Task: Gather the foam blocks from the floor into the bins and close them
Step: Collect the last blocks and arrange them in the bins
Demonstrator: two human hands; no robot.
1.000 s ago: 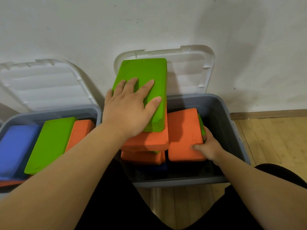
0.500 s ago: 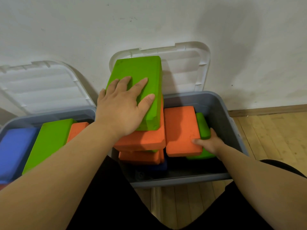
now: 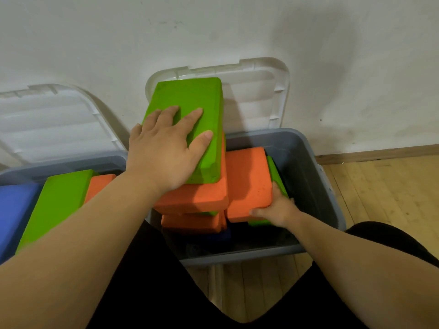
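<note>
— What sort of place is this?

— A plain indoor room, likely in a home or an activity room; which one cannot be told. A bare white painted wall [image 3: 237, 27] fills the view from 10 to 2 o'clock, scuffed in spots.

— And underfoot?

— A light wooden plank floor [image 3: 380, 186] at 3 o'clock, meeting the wall at a brown wooden skirting board [image 3: 380, 153].

— Any furnishing?

— Only two grey plastic storage bins [image 3: 318, 186] with white hinged lids [image 3: 256, 91] leaning open against the wall.
</note>
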